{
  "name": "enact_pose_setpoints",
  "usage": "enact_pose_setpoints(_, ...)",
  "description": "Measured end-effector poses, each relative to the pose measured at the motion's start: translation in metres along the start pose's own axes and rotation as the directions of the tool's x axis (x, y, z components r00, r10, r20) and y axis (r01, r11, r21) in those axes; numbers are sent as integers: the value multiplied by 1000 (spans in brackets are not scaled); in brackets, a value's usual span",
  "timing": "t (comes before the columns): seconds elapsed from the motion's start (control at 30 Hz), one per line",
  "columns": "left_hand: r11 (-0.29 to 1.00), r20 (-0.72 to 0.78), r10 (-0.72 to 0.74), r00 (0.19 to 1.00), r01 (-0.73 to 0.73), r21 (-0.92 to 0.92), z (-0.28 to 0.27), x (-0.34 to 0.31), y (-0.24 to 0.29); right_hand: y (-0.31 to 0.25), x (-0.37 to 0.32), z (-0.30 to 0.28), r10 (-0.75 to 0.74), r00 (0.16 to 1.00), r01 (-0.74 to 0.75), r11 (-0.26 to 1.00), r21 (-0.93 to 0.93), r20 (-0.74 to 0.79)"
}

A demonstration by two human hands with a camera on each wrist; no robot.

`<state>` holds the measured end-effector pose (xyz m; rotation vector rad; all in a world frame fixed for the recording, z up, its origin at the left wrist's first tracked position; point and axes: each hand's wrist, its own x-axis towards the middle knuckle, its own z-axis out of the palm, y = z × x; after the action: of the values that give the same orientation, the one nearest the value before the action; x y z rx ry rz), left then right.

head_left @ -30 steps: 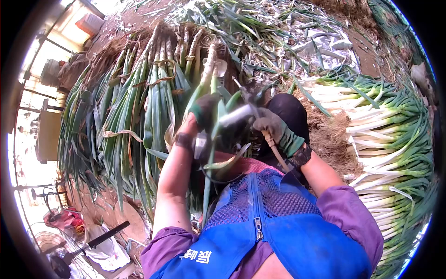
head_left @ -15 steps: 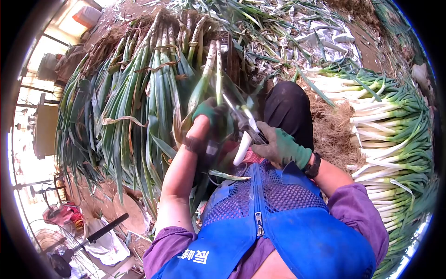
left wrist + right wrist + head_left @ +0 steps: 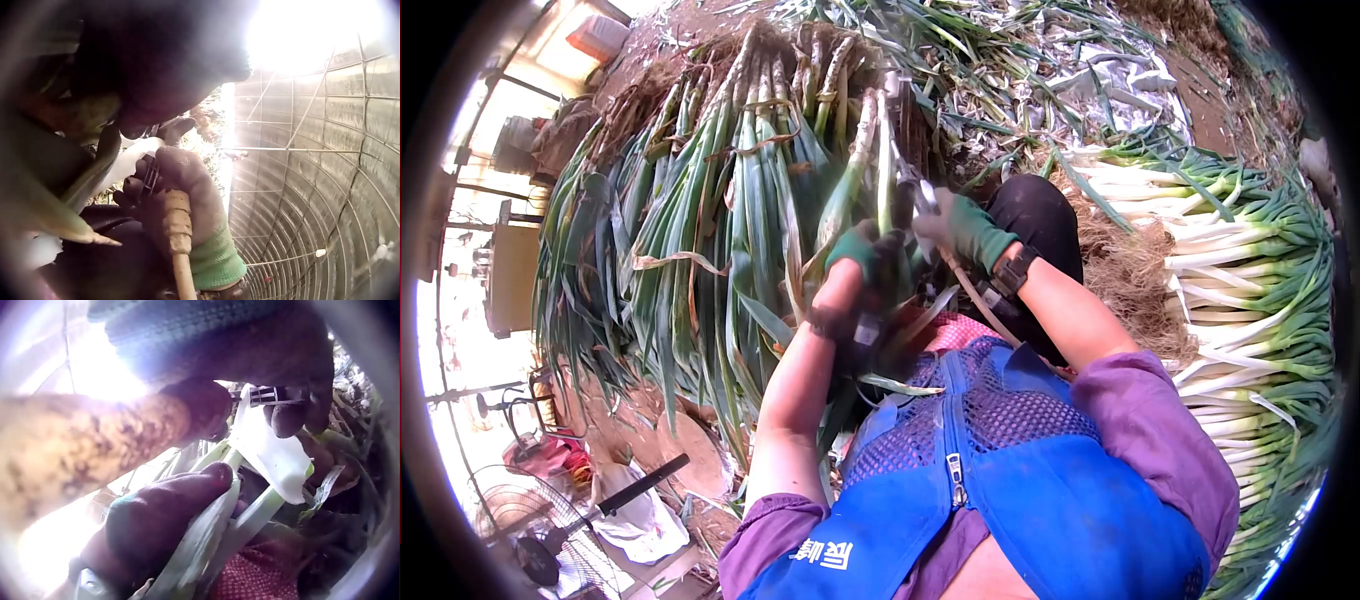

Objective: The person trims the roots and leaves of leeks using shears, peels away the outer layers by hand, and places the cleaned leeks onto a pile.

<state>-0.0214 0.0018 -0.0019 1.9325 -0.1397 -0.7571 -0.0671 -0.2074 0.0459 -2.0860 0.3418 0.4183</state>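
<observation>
My left hand, in a dark and green glove, grips green onions whose pale stalks point away from me. In the right wrist view its thumb presses along a leaf while a white stalk lies close beyond. My right hand, gloved alike, is beside the left one and grips an air blow gun. A tan hose runs from the gun back toward my lap. In the left wrist view the hose fitting shows below the fingers of the right hand.
Unpeeled green onions lie in a large heap at left, roots away from me. Peeled ones are stacked at right, beside a mat of roots. Leaf scraps cover the floor ahead. A fan stands at lower left.
The right hand with the blow gun dropped toward my lap, then moved up and left beside the left hand. The white stalk over my lap has swung away. The left hand keeps its grip, slightly shifted right.
</observation>
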Motion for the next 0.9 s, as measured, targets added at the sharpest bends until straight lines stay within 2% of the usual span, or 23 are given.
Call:
enact_pose_setpoints(0.03,1000,-13,3,1000,-3,9,1,-3,6,2,1,1,-9,1000,10,1000,-28,13)
enact_pose_setpoints(0.07,995,25,-19,1000,21,-97,1,-13,18,4,2,3,-16,1000,18,998,-57,27)
enact_pose_setpoints(0.1,998,25,-21,999,23,-55,2,-11,18,7,3,5,-21,999,25,996,-84,42)
enact_pose_setpoints(0.13,1000,24,-24,999,25,-12,1,-11,19,4,3,4,-92,994,84,989,-120,-60)
enact_pose_setpoints(0.17,999,20,-28,999,27,32,0,-10,18,-4,3,-2,-50,998,49,998,-44,-42)
enact_pose_setpoints(0.23,997,5,52,999,-52,-54,1,-7,9,-18,13,-16,25,1000,-25,993,113,4)
enact_pose_setpoints(0.3,988,-31,91,995,-94,-124,2,-5,1,-15,41,-20,-2,999,3,1000,21,-53)
enact_pose_setpoints(0.37,978,-81,92,992,-105,-182,5,-8,6,-13,62,-25,-44,999,44,997,-67,-7)
enact_pose_setpoints(0.4,952,-68,30,997,-49,-301,6,-14,12,-12,69,-26,-5,999,5,1000,1,47)
enact_pose_setpoints(0.47,850,-18,-87,996,65,-523,8,-42,53,-3,72,-22,-4,999,0,997,80,51)
enact_pose_setpoints(0.57,880,25,20,999,-5,-475,-4,-35,44,-8,49,-19,-19,1000,13,978,208,24)
enact_pose_setpoints(0.63,886,41,-8,999,26,-463,-6,-35,44,-11,33,-20,-49,999,43,967,250,19)
enact_pose_setpoints(0.67,870,58,-13,998,40,-492,-4,-35,44,1,43,-13,-120,990,130,980,151,-74)
enact_pose_setpoints(0.83,823,31,-44,999,54,-566,-1,-36,41,4,60,-11,-31,997,49,968,247,-77)
enact_pose_setpoints(0.9,893,-5,-96,995,84,-443,2,-36,35,6,58,-10,-24,1000,29,957,289,-21)
